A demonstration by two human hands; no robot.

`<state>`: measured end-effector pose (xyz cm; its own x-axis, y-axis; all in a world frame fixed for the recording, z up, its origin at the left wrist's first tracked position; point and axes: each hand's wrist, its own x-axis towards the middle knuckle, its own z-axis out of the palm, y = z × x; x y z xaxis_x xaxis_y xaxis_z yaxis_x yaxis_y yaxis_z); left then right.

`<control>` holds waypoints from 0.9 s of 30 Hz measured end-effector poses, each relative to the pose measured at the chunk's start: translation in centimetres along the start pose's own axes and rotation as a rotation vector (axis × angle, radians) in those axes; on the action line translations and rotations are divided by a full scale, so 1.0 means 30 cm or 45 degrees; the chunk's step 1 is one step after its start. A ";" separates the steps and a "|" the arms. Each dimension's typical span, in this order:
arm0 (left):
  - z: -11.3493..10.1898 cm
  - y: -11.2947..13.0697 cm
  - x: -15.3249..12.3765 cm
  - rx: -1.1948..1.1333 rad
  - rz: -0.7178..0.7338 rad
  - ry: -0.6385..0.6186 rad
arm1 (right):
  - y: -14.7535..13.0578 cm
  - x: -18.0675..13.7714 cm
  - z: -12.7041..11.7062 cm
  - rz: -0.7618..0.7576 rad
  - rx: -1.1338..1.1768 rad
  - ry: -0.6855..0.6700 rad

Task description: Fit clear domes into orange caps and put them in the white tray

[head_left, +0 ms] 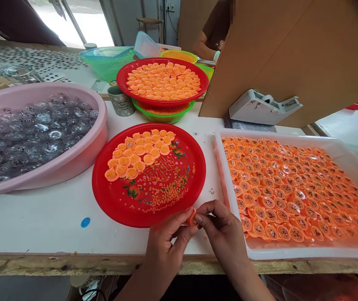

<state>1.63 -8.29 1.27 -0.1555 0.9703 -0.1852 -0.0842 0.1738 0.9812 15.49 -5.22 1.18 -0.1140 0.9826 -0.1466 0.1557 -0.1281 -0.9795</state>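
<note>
My left hand (166, 244) and my right hand (221, 230) meet at the table's front edge, both pinching one small orange cap (193, 218) between their fingertips. Just beyond them lies a red plate (169, 196) with several orange caps (138, 154) lined up on its far left part and tiny orange beads scattered on its middle. To the right stands a white tray (223, 167) packed with finished orange caps (292, 188). On the left sits a pink basin (72, 161) full of clear plastic domes (28, 133).
Behind, a second red plate (122, 83) of orange caps rests on a green bowl (163, 117), beside a grey cup (121, 100) and a teal basket (108, 62). A cardboard box (292, 54) and white tape dispenser (263, 106) stand back right. Another person (212, 35) sits opposite.
</note>
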 end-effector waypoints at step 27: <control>-0.037 0.056 -0.006 0.158 0.083 -0.162 | -0.047 -0.085 -0.007 -0.613 -0.320 0.154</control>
<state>0.42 -8.37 2.88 -0.0301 0.9923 -0.1201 0.0453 0.1214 0.9916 15.75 -7.50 2.96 -0.1186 0.9326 0.3408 0.3446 0.3606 -0.8668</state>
